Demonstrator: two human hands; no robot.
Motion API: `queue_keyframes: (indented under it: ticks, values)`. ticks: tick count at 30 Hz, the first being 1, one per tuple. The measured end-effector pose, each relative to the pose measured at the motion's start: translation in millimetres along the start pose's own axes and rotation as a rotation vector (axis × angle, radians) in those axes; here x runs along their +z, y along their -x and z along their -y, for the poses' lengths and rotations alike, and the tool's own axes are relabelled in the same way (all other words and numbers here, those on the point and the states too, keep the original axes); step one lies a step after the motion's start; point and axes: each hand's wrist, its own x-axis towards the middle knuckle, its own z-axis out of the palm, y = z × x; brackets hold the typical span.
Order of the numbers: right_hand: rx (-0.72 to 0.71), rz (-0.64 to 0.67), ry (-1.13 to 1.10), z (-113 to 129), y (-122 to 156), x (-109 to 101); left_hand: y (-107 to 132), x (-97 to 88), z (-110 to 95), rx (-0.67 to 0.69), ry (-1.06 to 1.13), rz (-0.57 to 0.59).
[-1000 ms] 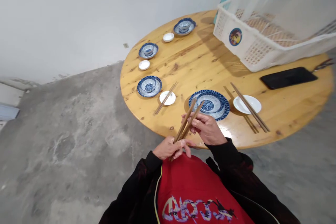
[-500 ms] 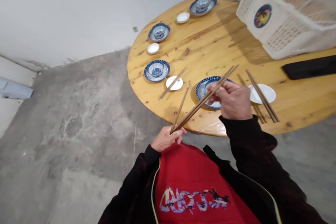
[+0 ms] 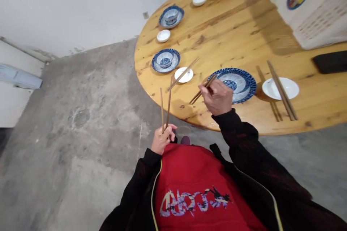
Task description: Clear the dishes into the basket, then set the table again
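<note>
My left hand [image 3: 163, 139] is closed around the lower ends of wooden chopsticks [image 3: 169, 104], whose tips spread apart and point away from me beyond the table's front edge. My right hand [image 3: 218, 95] pinches a second pair of chopsticks [image 3: 202, 92] over the table, beside a blue-and-white plate [image 3: 248, 92] with a glass-like bowl [image 3: 230, 75] on it. The hand covers part of that plate. One pair of chopsticks [image 3: 189, 68] rests across a small white dish [image 3: 187, 77] to the left. Another pair [image 3: 282, 90] lies across a white dish [image 3: 292, 87] on the right.
Along the left rim of the round wooden table [image 3: 225, 32] stand several blue-patterned plates with bowls [image 3: 171, 16] and small white dishes [image 3: 163, 36]. A white plastic basket [image 3: 311, 11] is at the far right, with a black phone-like object [image 3: 329, 62] in front of it.
My right hand has drawn a pair of chopsticks away from those in my left hand and moved left. My left hand's remaining chopsticks now point more upright. The view has shifted.
</note>
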Motion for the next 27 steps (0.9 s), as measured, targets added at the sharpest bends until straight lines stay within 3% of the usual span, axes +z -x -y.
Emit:
queue_keyframes:
  ticks: [4,11,17,21,24,27]
  values:
    - [-0.026,0.043,0.027,-9,6,14,0,-4.2,3,0.010,0.027,-0.015]
    - [-0.151,-0.054,0.145,-8,2,19,-17,-31.1,-4,0.004,0.025,0.008]
    - [-0.133,-0.139,0.275,0,-1,21,-34,-83.9,-17,0.027,0.005,0.017]
    - [-0.047,-0.198,0.347,20,7,25,-42,-126.3,-26,0.041,-0.006,0.030]
    - [0.069,-0.249,0.319,46,22,41,-44,-157.6,-31,0.056,-0.011,0.074]
    - [0.256,-0.206,0.122,74,35,72,-48,-187.7,-33,0.072,0.015,0.131]
